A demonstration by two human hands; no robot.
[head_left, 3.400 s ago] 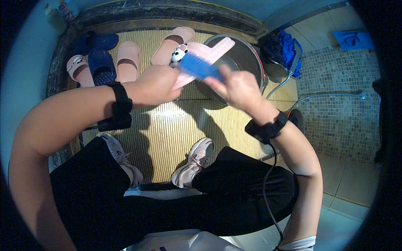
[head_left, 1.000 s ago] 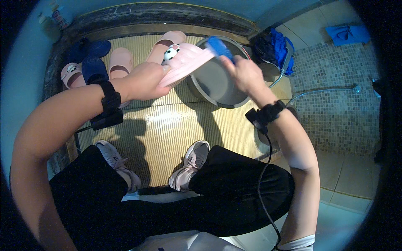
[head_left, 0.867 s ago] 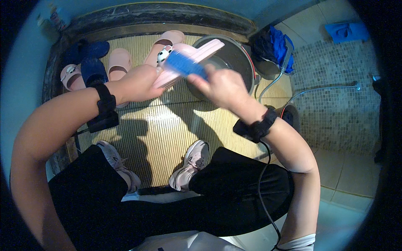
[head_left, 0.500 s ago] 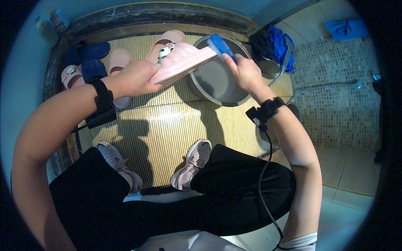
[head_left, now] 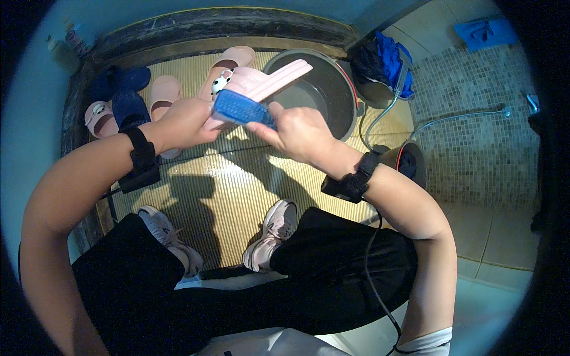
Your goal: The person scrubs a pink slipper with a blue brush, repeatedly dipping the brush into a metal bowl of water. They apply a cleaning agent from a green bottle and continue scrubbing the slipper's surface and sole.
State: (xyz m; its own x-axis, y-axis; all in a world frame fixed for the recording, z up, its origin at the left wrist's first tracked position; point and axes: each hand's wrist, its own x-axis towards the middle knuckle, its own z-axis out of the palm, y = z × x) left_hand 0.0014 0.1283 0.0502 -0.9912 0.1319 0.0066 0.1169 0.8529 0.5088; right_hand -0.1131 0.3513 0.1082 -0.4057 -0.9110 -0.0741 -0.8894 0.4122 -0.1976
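A pink slipper [head_left: 279, 79] with a black-and-white charm on its strap is tilted in the air, gripped near one end by my left hand [head_left: 189, 123]. My right hand [head_left: 301, 133] is closed round a blue scrub brush [head_left: 240, 108], which lies against the slipper's side close to my left fingers. Its bristles are hidden from view. Behind and below the slipper stands a round grey basin [head_left: 329, 83] with cloudy water in it.
Pink slippers [head_left: 165, 90] and dark blue slippers [head_left: 132, 108] lie on the ribbed yellow floor [head_left: 237, 178] at the left. At the back right is a bucket [head_left: 377, 89] with blue cloth [head_left: 389, 56]. A hose [head_left: 451, 123] runs to the tiled wall; another container [head_left: 415, 166] stands near my right wrist.
My right hand and the brush have moved left and nearer, from the slipper's far right end to the end by my left hand. The slipper has shifted only slightly.
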